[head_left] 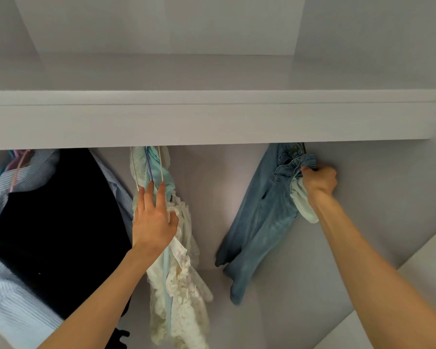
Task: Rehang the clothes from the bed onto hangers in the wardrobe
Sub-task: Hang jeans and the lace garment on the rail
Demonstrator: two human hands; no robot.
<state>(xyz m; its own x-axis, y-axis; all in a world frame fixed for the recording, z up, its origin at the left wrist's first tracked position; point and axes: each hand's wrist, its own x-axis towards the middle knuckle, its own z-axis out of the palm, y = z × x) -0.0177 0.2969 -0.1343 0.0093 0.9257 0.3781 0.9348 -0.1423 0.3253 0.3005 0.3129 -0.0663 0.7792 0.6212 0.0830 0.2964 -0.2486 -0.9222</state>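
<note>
Jeans (264, 212) are hanging inside the wardrobe (212, 122) under its shelf, on the right, with the right hand (319, 181) gripping their bunched waistband in curled fingers. Left hand (154, 217) is resting with straight fingers against frilly pale garments (181, 278) hanging mid-wardrobe.

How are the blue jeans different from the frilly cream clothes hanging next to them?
The blue jeans are plain denim; the frilly cream clothes are ruffled and pale. The right hand grips the jeans' waistband; the left hand rests straight fingers on the cream clothes. Both hang under the wardrobe shelf.
</note>
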